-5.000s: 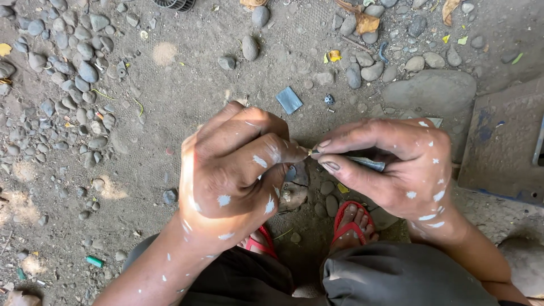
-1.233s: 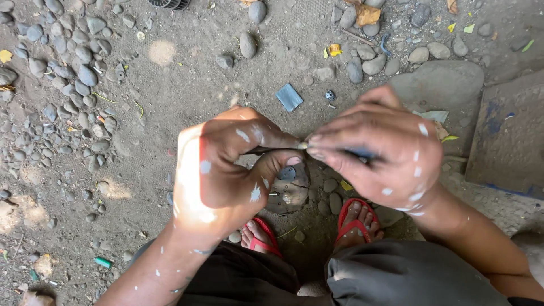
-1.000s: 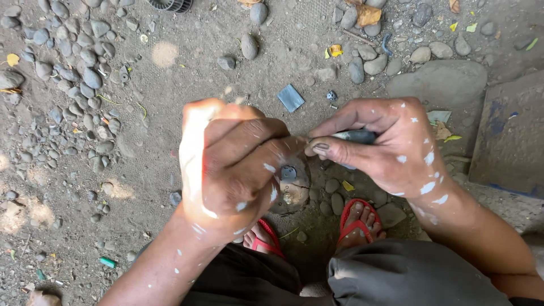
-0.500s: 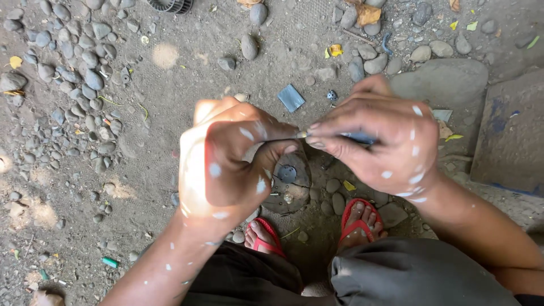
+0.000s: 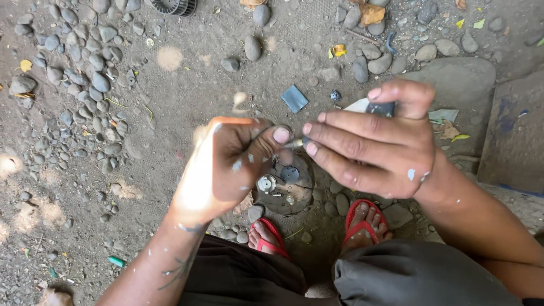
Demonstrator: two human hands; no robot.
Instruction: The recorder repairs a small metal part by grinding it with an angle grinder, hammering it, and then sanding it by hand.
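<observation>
My left hand and my right hand meet fingertip to fingertip above the dirt ground. Between the tips they pinch a small thin metal piece, only partly visible. My right hand also wraps a dark tool handle, its end showing under the thumb. Below the hands a flat stone carries a small round silver part, a dark disc and tiny bits.
My feet in red sandals rest below the stone. A grey flat square lies on the dirt above the hands. Pebbles cover the left, a big rock and a slab stand at the right.
The hands stayed together, twisting about the small piece. The right hand has rolled so its fingers now stretch left and its thumb points up.
</observation>
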